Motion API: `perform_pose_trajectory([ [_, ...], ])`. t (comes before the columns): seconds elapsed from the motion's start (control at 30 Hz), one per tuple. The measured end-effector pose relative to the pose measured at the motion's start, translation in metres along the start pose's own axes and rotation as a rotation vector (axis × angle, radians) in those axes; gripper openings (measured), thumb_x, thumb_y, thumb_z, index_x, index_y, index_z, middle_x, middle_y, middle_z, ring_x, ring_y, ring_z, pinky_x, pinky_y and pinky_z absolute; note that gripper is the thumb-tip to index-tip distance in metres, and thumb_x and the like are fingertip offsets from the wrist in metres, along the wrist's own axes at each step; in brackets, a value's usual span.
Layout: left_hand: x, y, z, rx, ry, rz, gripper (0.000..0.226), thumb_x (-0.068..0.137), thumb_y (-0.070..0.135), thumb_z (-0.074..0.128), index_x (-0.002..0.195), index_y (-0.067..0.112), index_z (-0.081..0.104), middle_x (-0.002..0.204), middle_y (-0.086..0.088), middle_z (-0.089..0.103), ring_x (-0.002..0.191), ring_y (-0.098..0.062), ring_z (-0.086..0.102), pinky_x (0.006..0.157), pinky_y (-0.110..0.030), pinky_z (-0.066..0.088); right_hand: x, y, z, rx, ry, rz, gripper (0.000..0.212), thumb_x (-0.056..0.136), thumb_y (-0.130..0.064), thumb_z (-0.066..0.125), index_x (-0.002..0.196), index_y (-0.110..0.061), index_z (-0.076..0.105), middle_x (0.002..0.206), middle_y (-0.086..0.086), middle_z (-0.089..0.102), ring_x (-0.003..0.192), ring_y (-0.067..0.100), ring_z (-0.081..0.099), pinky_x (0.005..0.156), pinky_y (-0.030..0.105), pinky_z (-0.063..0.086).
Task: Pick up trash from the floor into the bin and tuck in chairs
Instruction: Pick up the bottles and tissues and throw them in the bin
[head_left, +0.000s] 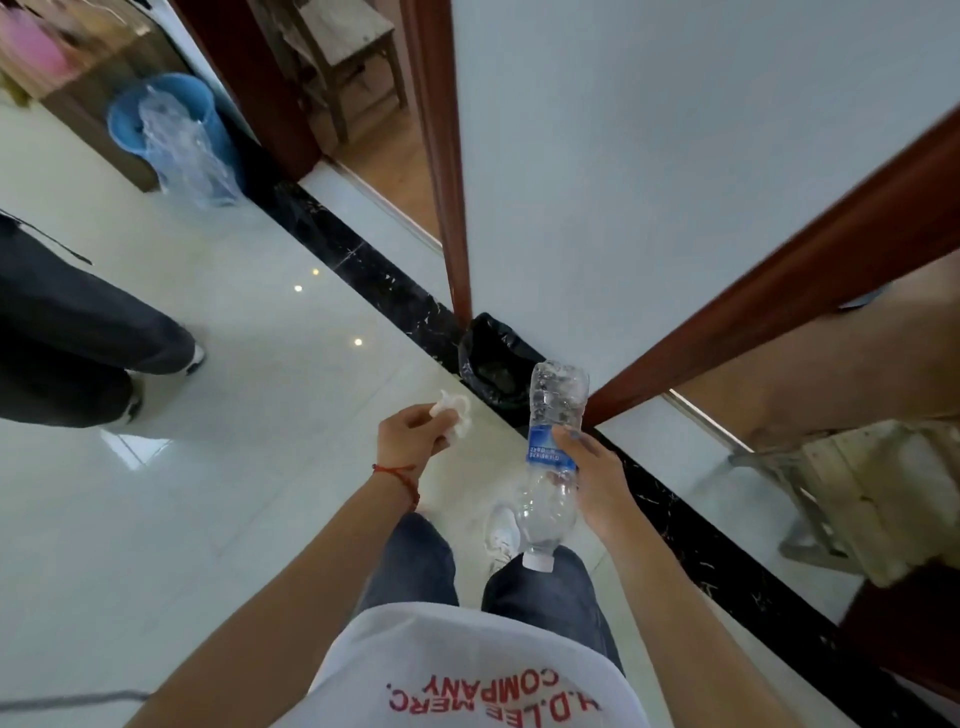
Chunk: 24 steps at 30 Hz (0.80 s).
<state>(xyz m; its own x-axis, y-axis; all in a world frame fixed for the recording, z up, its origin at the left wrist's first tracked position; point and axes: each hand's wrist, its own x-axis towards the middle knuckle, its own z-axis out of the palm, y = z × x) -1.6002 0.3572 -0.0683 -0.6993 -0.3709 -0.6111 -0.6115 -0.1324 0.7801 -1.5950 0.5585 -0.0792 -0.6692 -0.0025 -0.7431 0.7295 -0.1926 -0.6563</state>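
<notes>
Fingers curled round bottle (555, 457); tissue (453, 414) pinched.

Bright, even indoor light, wide-angle view.
Small glare spots shine on the glossy floor (208, 322); straight door frames (779, 291) bow toward the edges, and the far-left corner smears with motion blur.

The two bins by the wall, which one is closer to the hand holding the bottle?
The black-lined bin at the foot of the door frame, just beyond the bottle in the right hand. The blue bin with the clear liner stands much farther off, upper left.
</notes>
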Motion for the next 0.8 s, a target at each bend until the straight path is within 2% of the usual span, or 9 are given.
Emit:
perform_pose_trajectory([
  [0.07,0.014,0.006,0.002,0.028,-0.035,-0.007,0.02,0.079,0.008,0.066,0.096,-0.003,0.065,0.085,-0.016,0.063,0.072,-0.021,0.06,0.071,-0.026,0.058,0.007,-0.002,0.004,0.034,0.037,0.008,0.027,0.08,-0.024,0.066,0.102,-0.009,0.064,0.09,0.009,0.067,0.078,0.018,0.062,0.064,0.025,0.047],
  [0.23,0.052,0.015,0.008,0.087,-0.155,-0.044,0.011,0.079,0.005,0.066,0.09,0.002,0.065,0.077,-0.008,0.064,0.067,-0.015,0.06,0.054,-0.014,0.054,0.026,0.004,0.017,0.172,0.16,0.031,0.02,0.081,-0.02,0.066,0.099,-0.012,0.063,0.097,0.011,0.065,0.09,0.023,0.062,0.074,0.03,0.048],
  [0.37,0.089,0.018,0.0,0.155,-0.26,-0.072,0.014,0.078,0.004,0.067,0.09,-0.001,0.066,0.076,-0.008,0.063,0.067,-0.015,0.06,0.057,-0.016,0.056,0.043,0.018,0.039,0.315,0.281,0.063,0.025,0.08,-0.02,0.066,0.103,-0.012,0.061,0.098,0.009,0.065,0.089,0.021,0.063,0.081,0.034,0.048],
  [0.5,0.132,0.019,-0.007,0.176,-0.281,-0.076,0.013,0.076,0.002,0.068,0.088,-0.001,0.067,0.072,-0.007,0.064,0.065,-0.015,0.061,0.055,-0.018,0.056,0.069,0.035,0.065,0.457,0.367,0.102,0.028,0.081,-0.022,0.065,0.107,-0.012,0.059,0.104,0.009,0.064,0.096,0.023,0.061,0.087,0.035,0.046],
  [0.67,0.173,0.003,0.0,0.209,-0.33,-0.094,0.012,0.076,0.002,0.067,0.088,0.001,0.066,0.077,-0.009,0.064,0.069,-0.018,0.061,0.061,-0.021,0.058,0.105,0.053,0.082,0.51,0.374,0.086,0.03,0.08,-0.024,0.065,0.107,-0.011,0.06,0.101,0.01,0.065,0.098,0.025,0.061,0.092,0.037,0.046],
  [0.8,0.206,-0.023,0.014,0.209,-0.357,-0.073,0.008,0.077,0.004,0.067,0.082,0.009,0.067,0.077,-0.006,0.066,0.072,-0.018,0.062,0.062,-0.021,0.058,0.149,0.072,0.077,0.505,0.388,0.086,0.038,0.081,-0.024,0.064,0.116,-0.009,0.057,0.108,0.013,0.063,0.102,0.025,0.061,0.083,0.033,0.048],
])
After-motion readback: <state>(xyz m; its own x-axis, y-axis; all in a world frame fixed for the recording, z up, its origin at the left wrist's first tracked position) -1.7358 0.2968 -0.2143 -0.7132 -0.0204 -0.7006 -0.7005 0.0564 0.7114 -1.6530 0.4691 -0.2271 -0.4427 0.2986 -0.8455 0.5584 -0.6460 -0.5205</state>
